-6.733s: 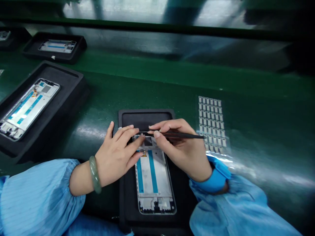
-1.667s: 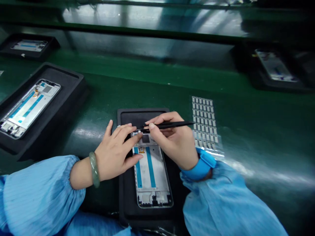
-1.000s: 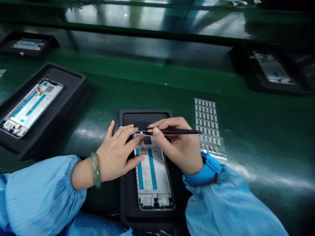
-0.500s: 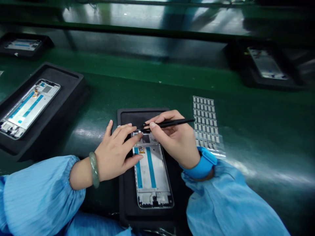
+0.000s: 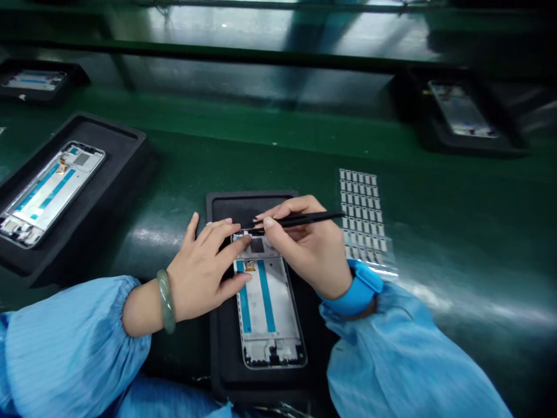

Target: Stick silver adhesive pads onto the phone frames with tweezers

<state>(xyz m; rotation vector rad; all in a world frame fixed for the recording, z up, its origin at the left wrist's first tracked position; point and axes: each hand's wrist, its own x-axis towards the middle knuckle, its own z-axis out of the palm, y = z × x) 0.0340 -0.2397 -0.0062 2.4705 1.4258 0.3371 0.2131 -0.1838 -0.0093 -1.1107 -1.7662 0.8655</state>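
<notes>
Right now, I'm working over a matte black rectangular tray point(image 5: 224, 354), and inside it a flat silver phone frame point(image 5: 281, 302) with two blue strips point(image 5: 266, 296) is lying lengthwise. My left hand point(image 5: 204, 270) is spreading wide, palm down, across the tray's left edge, with its index fingertip resting near the frame's upper left corner and its thumb reaching over the left blue strip. My right hand point(image 5: 311, 247) is coming in over the tray's right edge, thumb and fingers pinching a slender black tweezer-like tool point(image 5: 311, 219). That tool is pointing toward the frame's top edge; I can't tell whether its tip is gripping anything. Just right of the tray, a clear sheet of small pale rectangular parts point(image 5: 362, 215) is lying flat. Left of the tray, a deep black box-shaped holder point(image 5: 117, 145) is carrying a similar silver frame point(image 5: 52, 194).
</notes>
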